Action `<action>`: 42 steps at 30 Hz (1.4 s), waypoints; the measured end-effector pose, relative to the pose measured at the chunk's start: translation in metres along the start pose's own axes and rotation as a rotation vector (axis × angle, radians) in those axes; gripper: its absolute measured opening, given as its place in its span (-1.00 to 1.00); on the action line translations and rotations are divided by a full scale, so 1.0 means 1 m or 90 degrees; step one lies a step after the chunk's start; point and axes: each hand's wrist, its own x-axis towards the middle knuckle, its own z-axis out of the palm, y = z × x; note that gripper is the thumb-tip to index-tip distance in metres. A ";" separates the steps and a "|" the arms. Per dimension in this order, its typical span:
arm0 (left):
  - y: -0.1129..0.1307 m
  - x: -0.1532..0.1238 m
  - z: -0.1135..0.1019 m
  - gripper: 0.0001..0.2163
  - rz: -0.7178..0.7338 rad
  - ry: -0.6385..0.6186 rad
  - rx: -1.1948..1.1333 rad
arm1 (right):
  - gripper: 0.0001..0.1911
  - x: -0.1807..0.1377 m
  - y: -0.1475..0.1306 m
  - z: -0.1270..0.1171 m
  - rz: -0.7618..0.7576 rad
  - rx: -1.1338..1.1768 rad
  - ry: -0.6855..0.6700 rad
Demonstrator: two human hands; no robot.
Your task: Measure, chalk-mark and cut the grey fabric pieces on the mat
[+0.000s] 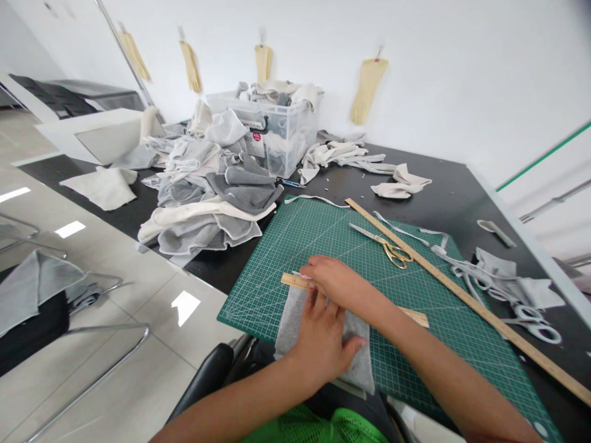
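Note:
My left hand (323, 338) lies flat on a piece of grey cloth (360, 363) at the mat's near edge, thumb spread away from the fingers. Its fingertips reach a short wooden ruler (294, 280) lying across the cloth's top edge. Over from the right comes my right hand (332, 280), closed just above the left fingertips. A slim pen-like tool (299, 274) pokes out of its grip beside the ruler's left end; most of it is hidden. Beneath is a green cutting mat (305, 227). Gold-handled scissors (385, 245) lie beyond my right wrist.
A long wooden ruler (462, 283) slants across the mat's right side. Grey and white cloth pieces (207, 191) are heaped at left, before a clear plastic bin (277, 135). White-handled scissors (530, 320) and scraps lie at right. A chair (37, 338) stands left.

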 end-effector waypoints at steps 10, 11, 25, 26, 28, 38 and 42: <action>-0.001 -0.002 0.006 -0.30 0.003 0.006 0.024 | -0.86 -0.005 0.007 0.000 0.008 0.049 0.027; -0.001 -0.002 0.006 -0.31 0.004 0.008 0.023 | -0.86 -0.004 0.007 0.002 0.003 0.070 0.035; 0.000 -0.001 0.002 -0.36 0.006 0.011 0.002 | -0.85 0.004 0.002 0.011 -0.028 0.075 0.057; 0.000 -0.001 0.002 -0.35 0.005 0.010 0.002 | -0.84 0.004 0.002 0.010 -0.033 0.072 0.055; 0.000 -0.001 0.001 -0.34 0.003 0.009 0.002 | -0.82 0.004 0.002 0.011 -0.046 0.077 0.052; 0.001 0.000 0.003 -0.29 0.006 0.017 0.027 | -0.86 -0.001 0.003 0.003 0.002 0.033 0.011; -0.001 -0.002 0.006 -0.25 0.004 0.016 0.046 | -0.87 -0.016 0.009 -0.008 0.045 -0.017 -0.027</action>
